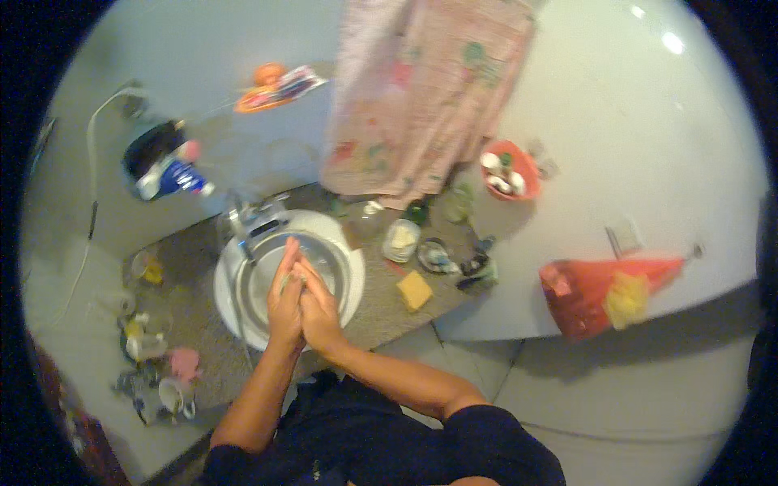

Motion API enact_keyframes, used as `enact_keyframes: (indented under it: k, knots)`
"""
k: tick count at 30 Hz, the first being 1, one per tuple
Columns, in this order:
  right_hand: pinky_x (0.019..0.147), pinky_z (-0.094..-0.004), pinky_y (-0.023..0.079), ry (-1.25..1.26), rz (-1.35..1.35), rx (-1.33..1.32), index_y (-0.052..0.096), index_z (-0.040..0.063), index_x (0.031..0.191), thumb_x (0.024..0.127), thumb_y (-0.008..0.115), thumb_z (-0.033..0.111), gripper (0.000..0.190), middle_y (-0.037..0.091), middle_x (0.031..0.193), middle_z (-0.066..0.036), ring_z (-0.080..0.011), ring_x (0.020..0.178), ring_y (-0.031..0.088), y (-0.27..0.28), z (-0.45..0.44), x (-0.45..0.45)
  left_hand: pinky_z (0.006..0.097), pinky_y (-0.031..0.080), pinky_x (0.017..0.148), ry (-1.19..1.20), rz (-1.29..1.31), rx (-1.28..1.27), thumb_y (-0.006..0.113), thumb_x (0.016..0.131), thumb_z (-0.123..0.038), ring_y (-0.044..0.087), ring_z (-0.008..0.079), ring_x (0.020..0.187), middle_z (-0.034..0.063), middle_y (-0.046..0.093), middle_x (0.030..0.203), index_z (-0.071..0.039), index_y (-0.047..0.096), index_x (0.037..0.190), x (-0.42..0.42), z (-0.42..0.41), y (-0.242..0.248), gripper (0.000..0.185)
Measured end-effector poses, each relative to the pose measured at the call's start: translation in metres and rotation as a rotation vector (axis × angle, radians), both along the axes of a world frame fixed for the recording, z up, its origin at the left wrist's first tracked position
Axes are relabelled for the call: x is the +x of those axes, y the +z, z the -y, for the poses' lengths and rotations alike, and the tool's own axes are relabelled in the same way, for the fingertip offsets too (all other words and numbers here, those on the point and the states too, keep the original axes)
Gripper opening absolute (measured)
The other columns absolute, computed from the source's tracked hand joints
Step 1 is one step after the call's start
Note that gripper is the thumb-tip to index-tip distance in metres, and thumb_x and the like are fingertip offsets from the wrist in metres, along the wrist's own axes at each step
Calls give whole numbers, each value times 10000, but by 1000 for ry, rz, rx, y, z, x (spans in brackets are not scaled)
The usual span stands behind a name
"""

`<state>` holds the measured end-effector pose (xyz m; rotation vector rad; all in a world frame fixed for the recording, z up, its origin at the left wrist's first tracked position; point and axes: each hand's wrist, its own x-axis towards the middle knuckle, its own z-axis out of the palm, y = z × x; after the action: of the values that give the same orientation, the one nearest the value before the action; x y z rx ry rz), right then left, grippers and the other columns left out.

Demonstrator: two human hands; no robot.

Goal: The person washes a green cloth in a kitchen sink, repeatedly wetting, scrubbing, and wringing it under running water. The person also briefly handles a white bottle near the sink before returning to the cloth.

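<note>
My left hand [284, 310] and my right hand [318, 307] are pressed together over a round metal basin [255, 285] set in a white rim. Their palms face each other and the fingers point toward the faucet [243, 228] at the back of the basin. A small pale thing shows between the palms, too blurred to name. A yellow sponge [415, 291] lies on the counter to the right of the basin.
A pink patterned towel [419, 103] hangs behind the counter [377, 316]. Tubs and bottles stand right of the basin, cups and a pink item [185, 363] at left. A red basket [527, 170] and a red bag [574, 297] hang at the right.
</note>
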<state>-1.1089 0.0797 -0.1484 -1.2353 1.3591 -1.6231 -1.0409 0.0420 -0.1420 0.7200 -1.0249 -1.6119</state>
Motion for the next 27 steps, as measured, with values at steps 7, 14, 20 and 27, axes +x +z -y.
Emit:
enact_keyframes:
  k: [7,14,20,27]
  knots:
    - [1201,-387,334,-23,-9,11,412,-39,1541,1083,420,219,526,466,1568,-196,-289,1440,447,14,33,-31,355,302,1228,-158,-53,14,433,1079,-178,366,206,1490,125,383,1641,4,395,1566,3,-25,-9,521]
    - [1152,-398,390,7,51,103,396,-50,1547,1045,436,198,562,516,1525,-195,-312,1385,507,27,-15,12,358,240,1247,29,-81,-152,430,1090,-166,299,211,1534,113,294,1694,-56,433,1567,11,5,20,490]
    - [1161,-400,383,69,68,-35,393,-29,1559,1040,431,214,575,512,1520,-207,-298,1359,521,-24,27,-39,366,181,1262,-31,37,-297,442,1087,-189,224,251,1575,151,277,1696,-31,451,1551,-12,-26,-1,490]
    - [1217,-414,303,33,42,-8,418,-62,1515,1035,375,178,537,462,1563,-219,-313,1449,438,28,-15,6,348,224,1247,-22,-134,-44,451,1055,-99,277,202,1544,113,300,1693,-19,430,1563,1,-17,6,514]
